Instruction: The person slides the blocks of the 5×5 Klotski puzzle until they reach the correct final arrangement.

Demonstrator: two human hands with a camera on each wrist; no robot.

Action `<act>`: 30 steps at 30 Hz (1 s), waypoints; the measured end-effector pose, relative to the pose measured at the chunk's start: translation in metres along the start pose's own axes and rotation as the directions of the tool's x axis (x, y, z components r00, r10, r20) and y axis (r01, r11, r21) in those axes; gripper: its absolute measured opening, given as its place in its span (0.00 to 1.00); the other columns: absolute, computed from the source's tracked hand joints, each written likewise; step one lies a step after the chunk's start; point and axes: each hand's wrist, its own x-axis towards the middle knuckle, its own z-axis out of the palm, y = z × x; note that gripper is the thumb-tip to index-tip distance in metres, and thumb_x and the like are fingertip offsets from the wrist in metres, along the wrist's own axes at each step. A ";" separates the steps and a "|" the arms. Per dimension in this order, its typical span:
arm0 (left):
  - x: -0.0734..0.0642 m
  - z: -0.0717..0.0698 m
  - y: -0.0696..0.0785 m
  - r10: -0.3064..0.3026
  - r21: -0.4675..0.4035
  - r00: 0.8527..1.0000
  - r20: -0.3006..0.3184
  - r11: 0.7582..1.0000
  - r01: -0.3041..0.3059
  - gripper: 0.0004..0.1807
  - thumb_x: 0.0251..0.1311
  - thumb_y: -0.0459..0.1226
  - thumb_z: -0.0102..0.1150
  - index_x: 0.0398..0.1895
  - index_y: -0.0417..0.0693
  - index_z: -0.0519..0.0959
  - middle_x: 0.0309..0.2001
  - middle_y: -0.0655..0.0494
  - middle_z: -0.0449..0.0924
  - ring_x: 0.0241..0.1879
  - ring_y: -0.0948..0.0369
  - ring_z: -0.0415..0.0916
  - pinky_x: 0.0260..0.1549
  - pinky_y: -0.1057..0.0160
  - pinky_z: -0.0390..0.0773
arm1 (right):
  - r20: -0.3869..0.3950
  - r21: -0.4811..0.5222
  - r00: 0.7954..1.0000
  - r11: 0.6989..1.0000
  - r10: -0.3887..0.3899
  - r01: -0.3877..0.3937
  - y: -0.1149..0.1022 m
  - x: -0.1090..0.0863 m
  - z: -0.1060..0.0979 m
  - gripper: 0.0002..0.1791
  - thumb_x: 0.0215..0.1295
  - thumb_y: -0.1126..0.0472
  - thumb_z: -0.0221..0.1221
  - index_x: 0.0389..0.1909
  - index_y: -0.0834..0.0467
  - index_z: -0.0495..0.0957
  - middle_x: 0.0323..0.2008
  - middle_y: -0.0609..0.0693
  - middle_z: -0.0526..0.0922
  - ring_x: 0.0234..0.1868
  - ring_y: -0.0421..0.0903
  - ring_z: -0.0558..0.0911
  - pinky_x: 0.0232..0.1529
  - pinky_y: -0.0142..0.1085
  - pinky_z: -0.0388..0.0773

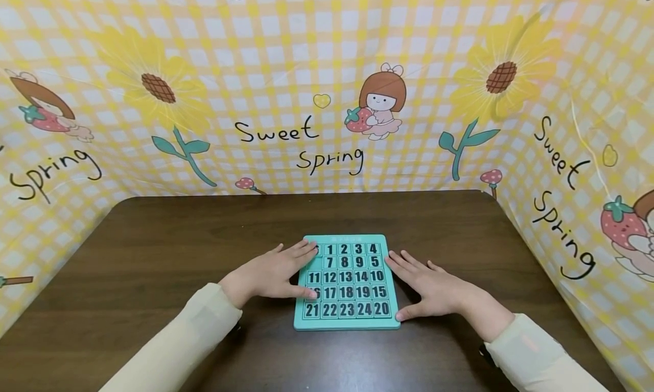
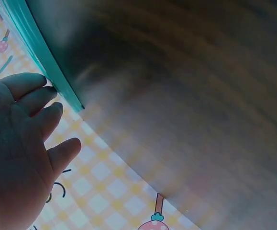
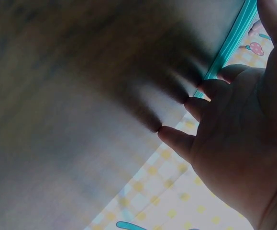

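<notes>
A teal number slide puzzle (image 1: 347, 324) lies flat on the table, its numbered tiles in rows. One bare teal slot (image 1: 315, 262) shows in the left column of the second row. My left hand (image 1: 271, 274) reaches over the puzzle's left side, fingertips at the top left tile, thumb on the tile marked 16. Against the right edge rest the fingers and thumb of my right hand (image 1: 436, 290), spread and fairly straight. In the left wrist view, fingers of the left hand (image 2: 18, 124) overlap the teal side (image 2: 49, 64); the right wrist view shows the right hand (image 3: 238, 120) beside it.
The dark wooden table (image 1: 179, 239) extends around the puzzle. A yellow checked cloth (image 1: 286, 51) with printed flowers and lettering stands behind the table and along both sides.
</notes>
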 end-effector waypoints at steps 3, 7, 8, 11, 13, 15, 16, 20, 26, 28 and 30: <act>-0.002 0.001 0.001 0.003 0.003 1.000 0.005 1.000 -0.003 0.56 0.58 0.72 0.50 0.80 0.50 0.49 0.81 0.56 0.44 0.81 0.56 0.38 0.74 0.37 0.46 | 0.002 -0.002 1.000 1.000 -0.002 0.002 0.000 0.000 0.000 0.62 0.54 0.26 0.61 0.81 0.49 0.41 0.81 0.47 0.42 0.81 0.55 0.42 0.70 0.71 0.47; -0.006 0.002 0.004 0.012 0.005 1.000 0.002 1.000 -0.012 0.56 0.58 0.72 0.49 0.80 0.49 0.50 0.81 0.56 0.45 0.81 0.55 0.39 0.74 0.36 0.47 | 0.001 -0.005 1.000 1.000 -0.007 0.007 0.000 0.000 -0.001 0.62 0.54 0.25 0.60 0.81 0.50 0.41 0.81 0.48 0.42 0.81 0.56 0.42 0.69 0.72 0.47; -0.007 0.002 0.004 0.014 0.004 1.000 0.001 1.000 -0.014 0.56 0.58 0.72 0.49 0.80 0.49 0.51 0.81 0.56 0.45 0.81 0.55 0.39 0.74 0.36 0.47 | 0.001 -0.003 1.000 1.000 -0.008 0.008 0.000 0.000 -0.001 0.62 0.54 0.25 0.60 0.81 0.50 0.41 0.81 0.49 0.42 0.81 0.56 0.42 0.69 0.72 0.47; -0.010 0.004 0.007 0.009 0.002 1.000 0.006 1.000 -0.009 0.55 0.58 0.73 0.49 0.80 0.50 0.51 0.81 0.57 0.45 0.81 0.56 0.40 0.74 0.36 0.47 | 0.002 0.000 1.000 1.000 -0.009 0.009 0.000 -0.001 -0.001 0.63 0.54 0.25 0.59 0.81 0.50 0.41 0.81 0.50 0.42 0.81 0.57 0.42 0.69 0.72 0.47; -0.012 0.005 0.009 0.006 0.000 1.000 0.012 1.000 -0.006 0.55 0.58 0.72 0.50 0.80 0.51 0.51 0.81 0.57 0.45 0.81 0.56 0.39 0.74 0.37 0.47 | 0.002 0.003 1.000 1.000 -0.010 0.010 -0.001 -0.001 -0.001 0.62 0.54 0.25 0.60 0.81 0.50 0.41 0.81 0.50 0.42 0.81 0.57 0.42 0.69 0.72 0.47; -0.014 0.005 0.012 0.005 0.000 1.000 0.015 1.000 -0.005 0.54 0.58 0.71 0.50 0.80 0.51 0.51 0.81 0.57 0.45 0.81 0.56 0.40 0.74 0.37 0.47 | 0.002 0.001 1.000 1.000 -0.010 0.010 -0.001 -0.001 -0.001 0.62 0.54 0.25 0.60 0.81 0.50 0.41 0.81 0.50 0.42 0.81 0.57 0.42 0.69 0.72 0.47; -0.016 0.005 0.013 0.005 0.002 1.000 0.015 1.000 -0.005 0.54 0.59 0.71 0.50 0.80 0.51 0.51 0.81 0.57 0.44 0.81 0.56 0.40 0.74 0.37 0.48 | 0.001 -0.001 1.000 1.000 -0.010 0.010 -0.001 -0.001 -0.001 0.62 0.54 0.25 0.60 0.81 0.50 0.41 0.81 0.50 0.42 0.81 0.57 0.42 0.69 0.72 0.47; -0.020 0.006 0.016 0.012 0.009 1.000 0.010 1.000 -0.013 0.54 0.59 0.71 0.51 0.80 0.50 0.51 0.81 0.57 0.45 0.81 0.57 0.41 0.74 0.37 0.49 | -0.001 -0.006 1.000 1.000 -0.013 0.013 0.000 0.000 -0.002 0.62 0.54 0.25 0.60 0.81 0.50 0.41 0.81 0.50 0.42 0.81 0.57 0.42 0.68 0.73 0.48; -0.025 0.007 0.018 0.031 0.009 1.000 -0.002 0.999 -0.031 0.52 0.60 0.69 0.51 0.79 0.49 0.52 0.81 0.55 0.46 0.80 0.56 0.42 0.73 0.36 0.50 | -0.002 -0.010 1.000 1.000 -0.019 0.019 0.000 0.000 -0.002 0.63 0.54 0.24 0.59 0.81 0.51 0.41 0.81 0.50 0.42 0.81 0.57 0.42 0.68 0.73 0.48; -0.024 0.007 0.018 0.043 0.012 0.999 -0.009 0.999 -0.043 0.52 0.61 0.69 0.50 0.79 0.49 0.52 0.81 0.54 0.46 0.80 0.55 0.42 0.73 0.36 0.50 | -0.003 -0.009 1.000 1.000 -0.019 0.019 0.000 0.000 -0.002 0.63 0.54 0.24 0.59 0.81 0.51 0.41 0.81 0.50 0.42 0.81 0.57 0.42 0.68 0.73 0.48; -0.021 0.007 0.018 0.052 0.018 0.999 -0.014 0.999 -0.051 0.52 0.62 0.69 0.50 0.79 0.49 0.51 0.81 0.54 0.46 0.80 0.55 0.42 0.73 0.36 0.50 | -0.004 -0.009 1.000 1.000 -0.019 0.019 -0.001 0.000 -0.002 0.63 0.54 0.24 0.59 0.81 0.51 0.42 0.81 0.50 0.42 0.81 0.57 0.42 0.68 0.73 0.48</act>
